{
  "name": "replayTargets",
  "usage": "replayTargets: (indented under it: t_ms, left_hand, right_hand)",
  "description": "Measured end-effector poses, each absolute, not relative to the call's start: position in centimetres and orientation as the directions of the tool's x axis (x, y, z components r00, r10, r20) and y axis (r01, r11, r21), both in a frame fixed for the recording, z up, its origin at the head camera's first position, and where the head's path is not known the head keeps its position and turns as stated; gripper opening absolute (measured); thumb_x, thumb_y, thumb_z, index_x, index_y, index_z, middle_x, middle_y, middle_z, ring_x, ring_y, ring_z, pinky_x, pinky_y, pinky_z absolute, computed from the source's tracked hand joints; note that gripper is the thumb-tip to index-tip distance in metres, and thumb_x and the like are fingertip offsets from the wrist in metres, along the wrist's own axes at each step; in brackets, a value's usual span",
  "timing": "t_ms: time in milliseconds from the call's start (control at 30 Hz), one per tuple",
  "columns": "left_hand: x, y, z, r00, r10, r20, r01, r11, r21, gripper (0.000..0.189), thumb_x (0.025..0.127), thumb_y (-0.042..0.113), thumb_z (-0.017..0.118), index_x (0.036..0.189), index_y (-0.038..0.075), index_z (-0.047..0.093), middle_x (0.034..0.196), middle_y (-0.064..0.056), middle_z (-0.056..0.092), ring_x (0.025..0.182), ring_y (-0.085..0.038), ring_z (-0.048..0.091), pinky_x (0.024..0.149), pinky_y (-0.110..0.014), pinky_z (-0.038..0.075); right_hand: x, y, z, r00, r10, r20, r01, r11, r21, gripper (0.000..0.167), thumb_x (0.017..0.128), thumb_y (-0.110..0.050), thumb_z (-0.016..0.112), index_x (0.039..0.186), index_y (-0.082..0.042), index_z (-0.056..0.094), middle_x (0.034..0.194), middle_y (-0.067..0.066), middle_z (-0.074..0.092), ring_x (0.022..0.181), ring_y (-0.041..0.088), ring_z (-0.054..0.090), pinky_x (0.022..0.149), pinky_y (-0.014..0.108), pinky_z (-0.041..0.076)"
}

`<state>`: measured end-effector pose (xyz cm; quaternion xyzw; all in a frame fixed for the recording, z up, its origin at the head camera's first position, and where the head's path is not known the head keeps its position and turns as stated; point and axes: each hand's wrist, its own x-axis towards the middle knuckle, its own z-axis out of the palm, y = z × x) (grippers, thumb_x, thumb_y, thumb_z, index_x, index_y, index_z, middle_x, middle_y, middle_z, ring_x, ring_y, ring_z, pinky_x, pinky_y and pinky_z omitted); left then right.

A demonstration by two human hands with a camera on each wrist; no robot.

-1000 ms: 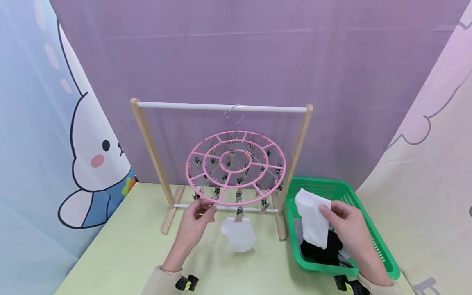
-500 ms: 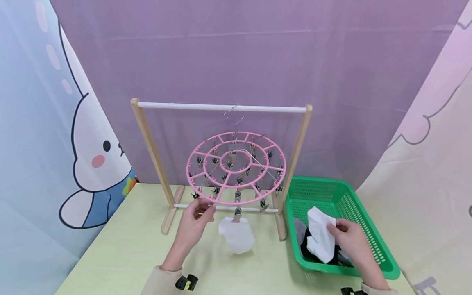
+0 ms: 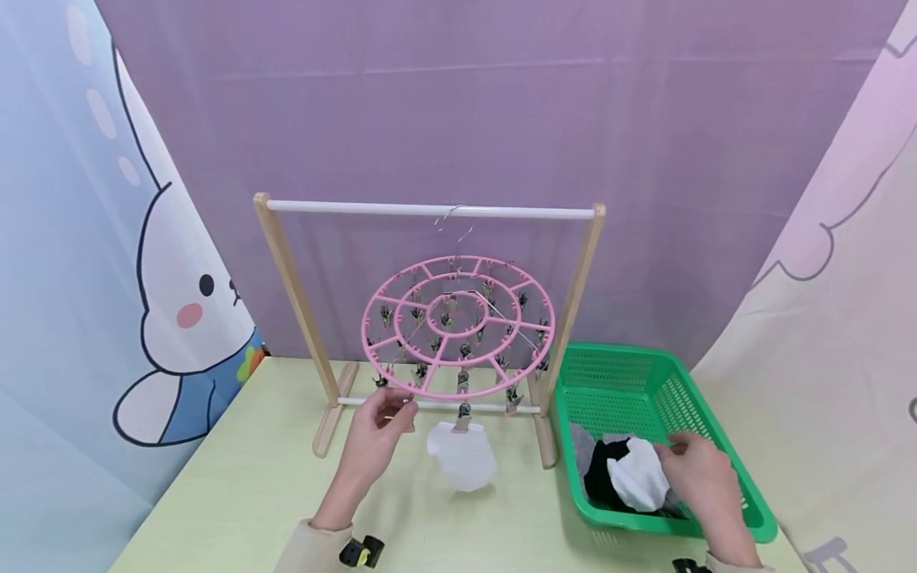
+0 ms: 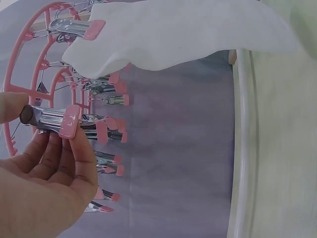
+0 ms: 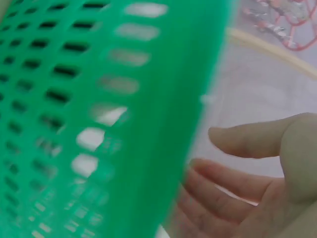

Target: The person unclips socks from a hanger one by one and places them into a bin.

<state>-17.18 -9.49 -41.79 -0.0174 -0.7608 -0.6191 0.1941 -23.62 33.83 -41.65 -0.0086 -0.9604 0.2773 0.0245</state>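
Note:
In the head view my left hand (image 3: 380,430) is at the front rim of the pink round clip hanger (image 3: 442,350). Seen from the left wrist, its thumb and fingers pinch a metal clothes clip (image 4: 49,119) with pink tips. A white sock (image 4: 163,34) hangs from a neighbouring clip (image 4: 74,28). My right hand (image 3: 705,481) is over the right side of the green basket (image 3: 723,450), beside another white sock (image 3: 640,477) lying on dark cloth. In the right wrist view, thumb and fingers are apart, holding nothing visible.
The hanger hooks onto the white bar (image 3: 358,208) of a wooden stand (image 3: 297,302). Several more clips dangle beneath its rings. Black and grey cloth items (image 3: 600,477) lie in the basket. A purple curtain (image 3: 458,103) is behind the stand.
My right hand has lowered the white sock into the basket and released it, moving slightly right and down. My left hand stays at the hanger's rim.

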Motion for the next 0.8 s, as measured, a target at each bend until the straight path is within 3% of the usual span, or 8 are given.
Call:
replayTargets:
  t_ms: [200, 400, 500, 600, 800]
  left_hand:
    - [-17.1, -9.5, -41.8, -0.929, -0.212, 0.304, 0.257, 0.221, 0.941, 0.019, 0.098, 0.01, 0.067, 0.115, 0.001, 0.066, 0.098, -0.012, 0.066, 0.085, -0.021, 0.067, 0.076, -0.029, 0.058]
    - [-16.9, -9.6, -41.7, -0.928, -0.21, 0.307, 0.261, 0.219, 0.94, 0.02, 0.098, 0.011, 0.067, 0.116, 0.001, 0.066, 0.099, -0.012, 0.066, 0.084, -0.019, 0.067, 0.076, -0.03, 0.058]
    - [-16.9, -9.6, -41.7, -0.928, -0.21, 0.307, 0.262, 0.218, 0.94, 0.019, 0.098, 0.011, 0.067, 0.115, 0.003, 0.066, 0.099, -0.012, 0.066, 0.084, -0.023, 0.067, 0.077, -0.032, 0.058]
    - [-16.8, -9.6, -41.6, -0.929, -0.207, 0.307, 0.263, 0.216, 0.94, 0.018, 0.099, 0.011, 0.066, 0.115, 0.003, 0.066, 0.099, -0.012, 0.066, 0.085, -0.026, 0.067, 0.076, -0.033, 0.058]
    - [-16.8, -9.6, -41.6, -0.927, -0.206, 0.314, 0.271, 0.212, 0.939, 0.019, 0.099, 0.01, 0.066, 0.116, 0.002, 0.066, 0.1, -0.013, 0.066, 0.083, -0.019, 0.067, 0.076, -0.03, 0.058]
  right_hand:
    - [-22.3, 30.5, -40.6, -0.984, -0.049, 0.174, -0.143, 0.801, -0.581, 0.041, 0.097, -0.024, 0.066, 0.122, 0.008, 0.066, 0.1, 0.016, 0.073, 0.092, 0.034, 0.069, 0.077, 0.049, 0.055]
    - [-21.2, 25.8, -40.6, -0.953, -0.143, 0.268, -0.295, 0.645, -0.705, 0.023, 0.096, -0.019, 0.071, 0.114, -0.004, 0.072, 0.1, 0.005, 0.073, 0.092, 0.021, 0.069, 0.08, 0.034, 0.058]
    - [-20.8, 23.7, -41.1, -0.919, -0.177, 0.353, -0.388, 0.573, -0.722, 0.017, 0.093, -0.012, 0.074, 0.109, -0.006, 0.074, 0.097, 0.002, 0.073, 0.089, 0.018, 0.068, 0.08, 0.035, 0.058]
    - [-20.6, 22.1, -41.8, -0.875, -0.215, 0.434, -0.48, 0.502, -0.719, 0.018, 0.09, -0.005, 0.076, 0.108, -0.007, 0.074, 0.099, 0.001, 0.073, 0.089, 0.016, 0.069, 0.081, 0.039, 0.059]
    - [-20.3, 19.3, -42.5, -0.787, -0.3, 0.539, -0.617, 0.384, -0.687, 0.025, 0.085, -0.003, 0.079, 0.109, -0.009, 0.074, 0.103, -0.002, 0.073, 0.09, 0.019, 0.069, 0.081, 0.036, 0.059]
